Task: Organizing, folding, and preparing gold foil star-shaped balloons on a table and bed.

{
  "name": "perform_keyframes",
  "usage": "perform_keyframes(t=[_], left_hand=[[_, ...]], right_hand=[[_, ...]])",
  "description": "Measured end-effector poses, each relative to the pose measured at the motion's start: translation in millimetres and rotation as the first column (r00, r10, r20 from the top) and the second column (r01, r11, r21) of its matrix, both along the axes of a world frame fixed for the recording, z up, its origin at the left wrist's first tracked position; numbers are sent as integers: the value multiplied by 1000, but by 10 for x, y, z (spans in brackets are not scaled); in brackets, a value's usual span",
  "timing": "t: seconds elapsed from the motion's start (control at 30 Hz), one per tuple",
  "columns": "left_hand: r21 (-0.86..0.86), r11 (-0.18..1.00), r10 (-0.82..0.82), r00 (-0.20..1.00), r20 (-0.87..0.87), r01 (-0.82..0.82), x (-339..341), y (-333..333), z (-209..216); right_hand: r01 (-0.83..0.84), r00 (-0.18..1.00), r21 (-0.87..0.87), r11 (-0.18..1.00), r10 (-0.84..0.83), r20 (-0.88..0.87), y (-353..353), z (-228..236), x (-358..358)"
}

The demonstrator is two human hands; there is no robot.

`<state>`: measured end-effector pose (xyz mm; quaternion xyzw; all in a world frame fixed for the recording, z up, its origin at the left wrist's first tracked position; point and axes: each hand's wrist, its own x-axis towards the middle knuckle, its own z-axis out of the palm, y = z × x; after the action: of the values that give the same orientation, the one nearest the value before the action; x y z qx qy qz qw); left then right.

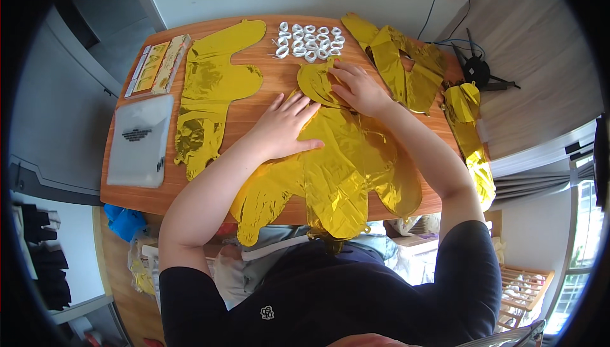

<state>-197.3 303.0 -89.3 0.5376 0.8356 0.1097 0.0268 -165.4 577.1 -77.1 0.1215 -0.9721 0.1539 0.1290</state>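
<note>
A deflated gold foil balloon [337, 156] lies spread out in front of me, its lower lobes hanging over the table's near edge. My left hand [289, 124] rests flat on its upper left part, fingers stretched and thumb apart. On the rounded upper end of the same balloon, which looks folded over, lies my right hand [359, 89]. Its fingers are apart, and the tips touch the foil near the upper edge. Whatever is under both palms is hidden.
Another flat gold foil balloon [213, 80] lies left, and a crumpled gold foil balloon [406, 67] far right. Several white ribbon coils [309, 40] sit at the back. A flat box [157, 66] and a translucent plastic bag [140, 143] lie far left. A black router [476, 70] stands right.
</note>
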Motion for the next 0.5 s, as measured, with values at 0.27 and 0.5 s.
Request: perform_keyframes(t=[0.27, 0.5], left_hand=[[12, 1000, 0, 1000, -10, 0, 2, 0, -13], [8, 1000, 2, 1000, -12, -2, 6, 6, -23]], right_hand=[[11, 1000, -11, 1000, -11, -13, -15, -81, -13], [-9, 998, 35, 999, 7, 56, -48, -73, -14]])
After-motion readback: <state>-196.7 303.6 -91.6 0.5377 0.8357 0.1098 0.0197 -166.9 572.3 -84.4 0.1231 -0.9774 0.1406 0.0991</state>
